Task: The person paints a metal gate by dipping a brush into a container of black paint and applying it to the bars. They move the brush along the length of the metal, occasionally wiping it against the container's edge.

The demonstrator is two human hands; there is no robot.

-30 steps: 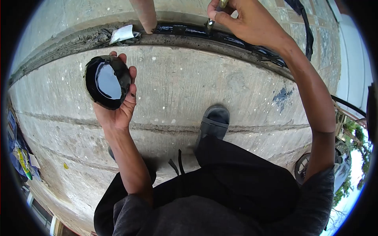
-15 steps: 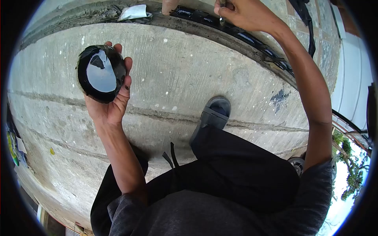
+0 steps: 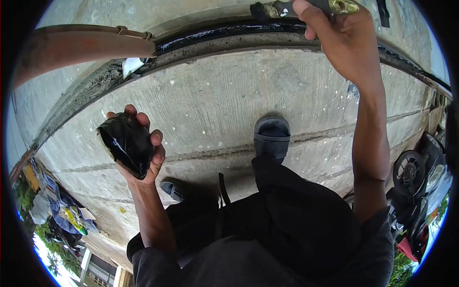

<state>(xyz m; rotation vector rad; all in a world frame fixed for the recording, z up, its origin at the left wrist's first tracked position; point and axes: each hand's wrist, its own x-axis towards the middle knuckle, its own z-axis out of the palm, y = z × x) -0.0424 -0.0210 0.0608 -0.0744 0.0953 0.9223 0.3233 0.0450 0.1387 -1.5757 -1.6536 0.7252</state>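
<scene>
My left hand [image 3: 154,155] is wrapped around a small round paint cup [image 3: 128,138], coated black, with its mouth turned partly to the left. A sliver of shiny black paint shows inside. Near the top edge, my right hand [image 3: 344,40] grips a paintbrush [image 3: 283,9] by its dark handle, thumb along it. The brush lies nearly level, its black bristles pointing left over the long metal bar [image 3: 210,33]. Wet black paint coats much of that bar, while a thick reddish-brown piece [image 3: 81,45] runs from its left end.
Under my feet is a paint-speckled concrete slab [image 3: 215,105]. White scrap [image 3: 131,66] lies beside the bar. Piled cloths and bags [image 3: 62,210] are at far left, and a motorcycle wheel [image 3: 409,172] stands at right. My sandalled foot [image 3: 271,136] is mid-slab.
The paintbrush has come up from the bar and tipped from upright to level. My left hand is lower, and the cup has tilted, showing less paint. The view has shifted, revealing the reddish-brown piece.
</scene>
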